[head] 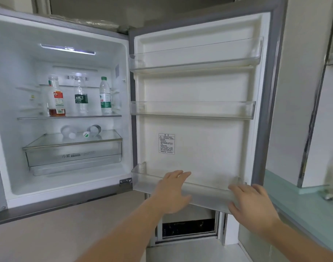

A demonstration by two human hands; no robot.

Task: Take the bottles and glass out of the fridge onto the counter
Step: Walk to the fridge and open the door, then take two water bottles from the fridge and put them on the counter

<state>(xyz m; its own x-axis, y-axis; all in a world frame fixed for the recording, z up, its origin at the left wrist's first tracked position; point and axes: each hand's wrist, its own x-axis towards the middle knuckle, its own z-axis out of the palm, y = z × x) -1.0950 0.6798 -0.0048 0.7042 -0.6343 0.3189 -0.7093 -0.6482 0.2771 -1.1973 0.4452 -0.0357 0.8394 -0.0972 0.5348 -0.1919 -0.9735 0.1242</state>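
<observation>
"NO FROST" on fridge light strip point(68, 49); "冷藏" on crisper drawer point(73, 156). Door sticker point(166, 143) and bottle labels too blurred.

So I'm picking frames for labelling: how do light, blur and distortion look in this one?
Head view: the fridge's lit strip glares and washes out the white interior; the three standing bottles are soft, labels unreadable; both hands, left hand and right hand, show slight motion blur; wide-angle bends the door edges.
</observation>
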